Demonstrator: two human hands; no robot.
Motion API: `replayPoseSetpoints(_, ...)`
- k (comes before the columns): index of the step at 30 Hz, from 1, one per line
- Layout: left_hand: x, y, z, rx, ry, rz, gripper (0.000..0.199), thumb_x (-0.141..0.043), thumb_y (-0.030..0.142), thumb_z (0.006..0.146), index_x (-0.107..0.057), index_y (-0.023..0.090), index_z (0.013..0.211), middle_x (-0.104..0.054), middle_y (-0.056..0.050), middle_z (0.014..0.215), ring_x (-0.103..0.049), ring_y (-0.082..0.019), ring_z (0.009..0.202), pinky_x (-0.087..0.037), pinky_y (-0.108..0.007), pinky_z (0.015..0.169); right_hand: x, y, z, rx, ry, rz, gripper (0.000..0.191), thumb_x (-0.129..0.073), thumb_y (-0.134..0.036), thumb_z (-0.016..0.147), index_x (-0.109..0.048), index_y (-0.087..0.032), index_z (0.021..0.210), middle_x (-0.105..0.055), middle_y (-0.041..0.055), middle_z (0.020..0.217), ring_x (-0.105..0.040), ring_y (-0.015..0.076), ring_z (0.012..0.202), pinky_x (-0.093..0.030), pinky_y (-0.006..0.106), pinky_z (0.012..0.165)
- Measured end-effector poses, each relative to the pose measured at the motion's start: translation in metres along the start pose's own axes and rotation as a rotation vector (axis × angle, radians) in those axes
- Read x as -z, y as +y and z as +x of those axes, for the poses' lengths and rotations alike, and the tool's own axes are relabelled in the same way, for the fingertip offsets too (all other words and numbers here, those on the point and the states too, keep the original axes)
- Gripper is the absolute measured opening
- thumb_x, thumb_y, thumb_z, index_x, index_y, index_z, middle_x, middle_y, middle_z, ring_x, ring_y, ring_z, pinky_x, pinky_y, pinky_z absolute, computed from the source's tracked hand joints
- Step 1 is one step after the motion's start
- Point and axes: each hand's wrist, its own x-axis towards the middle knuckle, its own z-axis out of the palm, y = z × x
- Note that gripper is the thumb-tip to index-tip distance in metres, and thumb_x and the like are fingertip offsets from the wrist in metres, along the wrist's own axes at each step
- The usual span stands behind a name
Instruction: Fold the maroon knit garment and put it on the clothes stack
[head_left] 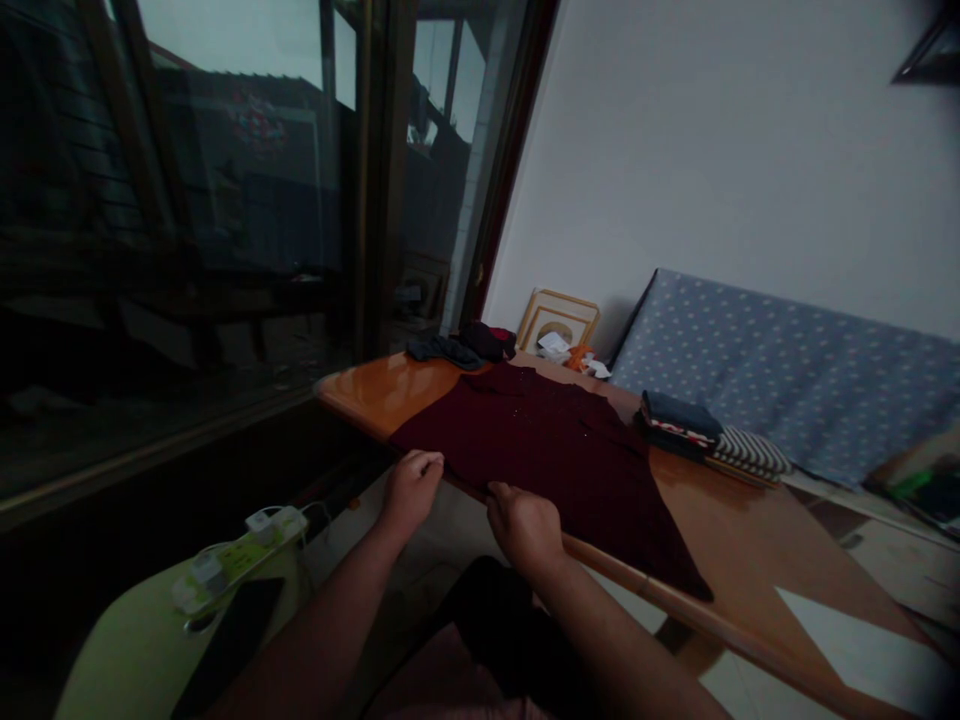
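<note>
At the table's [810, 560] near edge, the left hand [415, 492] and right hand [527, 525] have curled grips at the maroon garment [555, 440], spread between far and near edges; whether they clamp it is unclear. Rightward, folded clothes [682, 425] lie along the far edge, before a pale wall [720, 130].

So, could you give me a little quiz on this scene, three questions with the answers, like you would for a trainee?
1. Which colour is the garment spread on the table?
a) yellow
b) dark red
c) white

2. True or false: the left hand and right hand are both by the garment's near edge.

3. Fill in the missing word: beside the folded pile lies a cloth with light and dark ____.

Key: 1 b; 2 true; 3 stripes
</note>
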Motion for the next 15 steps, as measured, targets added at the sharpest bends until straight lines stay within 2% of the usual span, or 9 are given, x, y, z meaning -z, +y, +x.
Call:
replayPoseSetpoints(3,0.002,-0.002,-0.007,-0.158,-0.083,0.178,0.024,-0.055,0.032,0.089,-0.077,0.027,0.096,-0.071,-0.007,0.108,-0.066,-0.025,0.104,-0.05,-0.037,0.094,0.0,0.002,-0.003,-0.021,0.033,0.015,0.035,-0.043,-0.035,0.101,-0.064,-0.026,0.127,-0.076,0.0069,0.103,-0.072,0.0206,0.093,-0.049,0.029,0.079)
replayPoseSetpoints(7,0.001,-0.004,-0.017,-0.198,-0.123,0.354,0.03,-0.055,0.033,0.09,-0.074,0.028,0.113,-0.064,-0.008,0.129,-0.062,-0.027,0.117,-0.047,-0.038,0.102,0.001,0.011,-0.009,-0.104,0.069,0.031,0.035,-0.042,-0.036,0.101,-0.063,-0.026,0.127,-0.076,0.0063,0.101,-0.072,0.02,0.09,-0.047,0.028,0.077)
replayPoseSetpoints(12,-0.004,0.0,-0.028,-0.257,-0.225,0.472,0.033,-0.052,0.033,0.094,-0.07,0.03,0.121,-0.06,-0.009,0.136,-0.062,-0.028,0.117,-0.048,-0.039,0.096,-0.001,0.015,-0.02,-0.078,0.083,0.069,0.031,-0.042,-0.033,0.1,-0.066,-0.026,0.118,-0.076,0.0041,0.095,-0.071,0.0188,0.088,-0.045,0.027,0.077)
replayPoseSetpoints(15,-0.009,0.008,-0.029,-0.279,-0.273,0.5,0.031,-0.051,0.031,0.095,-0.069,0.03,0.12,-0.063,-0.008,0.126,-0.064,-0.025,0.107,-0.049,-0.036,0.088,-0.004,0.014,-0.023,-0.034,0.073,0.082,0.029,-0.044,-0.032,0.1,-0.067,-0.026,0.116,-0.076,0.0034,0.093,-0.071,0.0183,0.088,-0.045,0.026,0.077)
